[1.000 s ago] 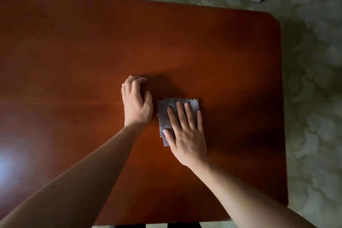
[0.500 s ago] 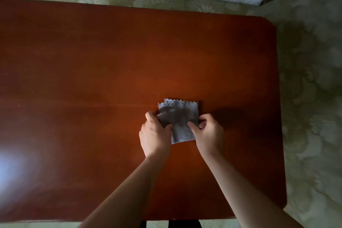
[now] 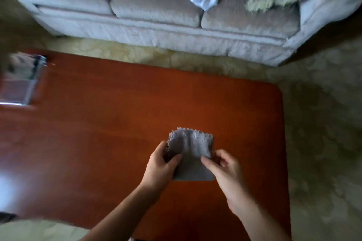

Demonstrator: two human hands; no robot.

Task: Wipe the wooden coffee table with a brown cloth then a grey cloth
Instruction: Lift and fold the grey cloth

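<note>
Both hands on the grey cloth (image 3: 191, 154) over the wooden coffee table (image 3: 117, 123), toward its near right corner: left hand (image 3: 160, 168) pinches its left edge, right hand (image 3: 225, 170) pinches its right. A blurred clear container (image 3: 21, 82) sits at the far left edge.

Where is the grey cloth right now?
In the head view, the grey cloth is right of centre over the wooden coffee table, pinched between the left hand and right hand.
</note>
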